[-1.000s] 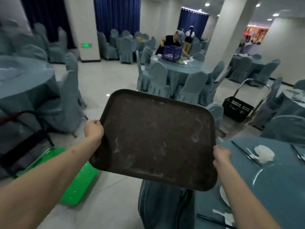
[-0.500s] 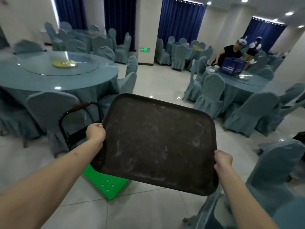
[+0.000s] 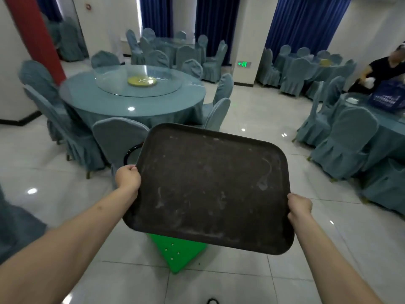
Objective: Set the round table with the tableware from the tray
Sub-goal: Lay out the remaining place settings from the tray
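Tray (image 3: 208, 189) between both hands, round table (image 3: 131, 95) behind, left.

A green exit sign (image 3: 244, 64) with an arrow is seen on a pillar; white print on a blue crate (image 3: 386, 99) is unreadable.

Tray (image 3: 208, 189) matt dark plastic w/ scuffs, floor (image 3: 263, 115) glossy tile, chair covers (image 3: 118, 139) cloth, turntable (image 3: 138, 82) glass
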### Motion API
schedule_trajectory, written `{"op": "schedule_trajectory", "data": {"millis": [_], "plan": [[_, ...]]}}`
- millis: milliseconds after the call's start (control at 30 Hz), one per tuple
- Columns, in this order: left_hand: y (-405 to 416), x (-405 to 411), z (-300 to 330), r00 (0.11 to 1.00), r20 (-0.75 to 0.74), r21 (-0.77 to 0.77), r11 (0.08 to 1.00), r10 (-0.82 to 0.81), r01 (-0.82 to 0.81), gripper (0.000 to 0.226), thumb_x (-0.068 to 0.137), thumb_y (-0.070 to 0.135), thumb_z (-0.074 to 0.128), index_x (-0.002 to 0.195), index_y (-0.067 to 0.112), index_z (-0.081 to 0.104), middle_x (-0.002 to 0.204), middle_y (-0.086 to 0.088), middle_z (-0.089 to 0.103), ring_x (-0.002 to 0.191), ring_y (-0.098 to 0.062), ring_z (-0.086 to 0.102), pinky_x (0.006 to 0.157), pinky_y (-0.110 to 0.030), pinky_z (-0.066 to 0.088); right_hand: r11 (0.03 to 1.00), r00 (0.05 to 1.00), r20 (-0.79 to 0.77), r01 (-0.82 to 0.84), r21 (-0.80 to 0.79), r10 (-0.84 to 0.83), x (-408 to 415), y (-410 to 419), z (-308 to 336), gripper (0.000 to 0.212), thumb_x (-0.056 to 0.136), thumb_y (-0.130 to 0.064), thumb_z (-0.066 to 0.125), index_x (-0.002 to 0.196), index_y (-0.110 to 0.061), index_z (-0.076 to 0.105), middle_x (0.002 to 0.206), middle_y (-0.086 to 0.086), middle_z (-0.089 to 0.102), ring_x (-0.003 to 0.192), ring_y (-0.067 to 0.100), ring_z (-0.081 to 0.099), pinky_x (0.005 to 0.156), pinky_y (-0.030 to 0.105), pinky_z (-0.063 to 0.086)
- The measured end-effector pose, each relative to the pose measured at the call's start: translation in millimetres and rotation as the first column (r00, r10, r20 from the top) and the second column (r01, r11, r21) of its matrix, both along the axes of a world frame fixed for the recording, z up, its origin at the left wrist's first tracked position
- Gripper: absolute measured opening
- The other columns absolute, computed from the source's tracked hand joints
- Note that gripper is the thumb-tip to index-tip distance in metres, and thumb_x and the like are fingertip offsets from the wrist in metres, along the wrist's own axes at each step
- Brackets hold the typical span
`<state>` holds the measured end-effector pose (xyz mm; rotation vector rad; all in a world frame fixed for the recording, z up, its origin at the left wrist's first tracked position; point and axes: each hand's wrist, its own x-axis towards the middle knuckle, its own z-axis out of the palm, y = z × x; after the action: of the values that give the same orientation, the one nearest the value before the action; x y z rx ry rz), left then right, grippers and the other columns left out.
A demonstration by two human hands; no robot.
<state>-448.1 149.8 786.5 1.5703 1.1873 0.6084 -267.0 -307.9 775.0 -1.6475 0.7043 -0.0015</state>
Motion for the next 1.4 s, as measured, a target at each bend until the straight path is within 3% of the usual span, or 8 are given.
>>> {"op": "schedule_trajectory", "data": {"millis": [200, 400, 767, 867, 1000, 1133, 1267, 1400], "plan": [[28, 41, -23, 0.981, -0.049, 0.000, 0.982, 0.190, -0.190, 0.028, 0.100, 0.015, 0.046, 0.115, 0.011, 0.070, 0.113, -0.007, 0.066, 0.107, -0.032, 0.059, 0.089, -0.035, 0.043, 0.987, 0.987, 0.000, -0.159, -0.011, 0.159, 96, 70, -20, 0.008, 0.085, -0.001, 0.060, 0.078, 0.001, 0.063, 0.085, 0.013, 0.064, 0.078, 0.028, 0.063, 0.071, 0.035, 0.049], [52, 102, -59, 0.927, -0.058, -0.044, 0.927, 0.371, -0.373, 0.023, 0.097, 0.014, 0.051, 0.105, 0.010, 0.073, 0.108, -0.015, 0.069, 0.103, -0.033, 0.062, 0.089, -0.034, 0.045, 0.936, 0.936, -0.060, -0.349, -0.040, 0.347, 215, 135, -38, 0.018, 0.088, 0.000, 0.056, 0.070, -0.002, 0.057, 0.076, 0.011, 0.056, 0.064, 0.022, 0.053, 0.059, 0.030, 0.044], [67, 166, -124, 0.818, -0.123, -0.166, 0.800, 0.563, -0.576, 0.026, 0.092, 0.016, 0.051, 0.072, 0.014, 0.067, 0.081, -0.009, 0.070, 0.087, -0.032, 0.065, 0.081, -0.042, 0.053, 0.796, 0.800, -0.131, -0.598, -0.091, 0.586, 373, 236, -66, 0.023, 0.093, -0.006, 0.056, 0.070, -0.006, 0.062, 0.076, 0.010, 0.061, 0.073, 0.028, 0.060, 0.076, 0.036, 0.052], [64, 171, -133, 0.778, -0.126, -0.175, 0.758, 0.615, -0.628, 0.021, 0.095, 0.018, 0.052, 0.082, 0.018, 0.068, 0.091, -0.009, 0.070, 0.087, -0.027, 0.062, 0.083, -0.038, 0.050, 0.757, 0.760, -0.127, -0.648, -0.083, 0.637, 392, 261, -84, 0.016, 0.095, -0.007, 0.057, 0.092, -0.005, 0.072, 0.091, 0.009, 0.069, 0.087, 0.028, 0.065, 0.091, 0.036, 0.053], [67, 169, -157, 0.737, -0.149, -0.176, 0.716, 0.659, -0.676, 0.021, 0.097, 0.019, 0.051, 0.098, 0.017, 0.072, 0.096, -0.004, 0.069, 0.091, -0.024, 0.061, 0.087, -0.036, 0.048, 0.722, 0.726, -0.132, -0.687, -0.082, 0.675, 402, 291, -113, 0.018, 0.097, -0.005, 0.056, 0.102, -0.010, 0.073, 0.094, 0.007, 0.068, 0.085, 0.023, 0.063, 0.092, 0.033, 0.050], [73, 161, -186, 0.706, -0.201, -0.151, 0.691, 0.679, -0.707, 0.022, 0.101, 0.020, 0.048, 0.098, 0.017, 0.070, 0.094, -0.003, 0.066, 0.090, -0.024, 0.059, 0.085, -0.036, 0.046, 0.711, 0.710, -0.204, -0.699, -0.083, 0.674, 409, 314, -158, 0.023, 0.095, -0.009, 0.060, 0.112, -0.004, 0.074, 0.112, 0.011, 0.072, 0.102, 0.029, 0.066, 0.104, 0.042, 0.051], [80, 153, -221, 0.689, -0.222, -0.173, 0.667, 0.690, -0.725, 0.020, 0.102, 0.019, 0.048, 0.095, 0.020, 0.067, 0.091, -0.002, 0.065, 0.089, -0.023, 0.059, 0.084, -0.036, 0.046, 0.690, 0.688, -0.222, -0.719, -0.081, 0.691, 404, 333, -200, 0.027, 0.098, -0.007, 0.057, 0.121, -0.001, 0.070, 0.111, 0.009, 0.068, 0.100, 0.026, 0.061, 0.100, 0.033, 0.046], [81, 144, -271, 0.670, -0.264, -0.200, 0.640, 0.694, -0.742, 0.022, 0.102, 0.020, 0.050, 0.109, 0.016, 0.070, 0.101, -0.002, 0.066, 0.097, -0.024, 0.060, 0.094, -0.038, 0.047, 0.665, 0.661, -0.270, -0.741, -0.092, 0.700, 403, 341, -256, 0.027, 0.097, -0.008, 0.058, 0.119, -0.002, 0.072, 0.113, 0.010, 0.071, 0.104, 0.028, 0.064, 0.103, 0.038, 0.050]]}}
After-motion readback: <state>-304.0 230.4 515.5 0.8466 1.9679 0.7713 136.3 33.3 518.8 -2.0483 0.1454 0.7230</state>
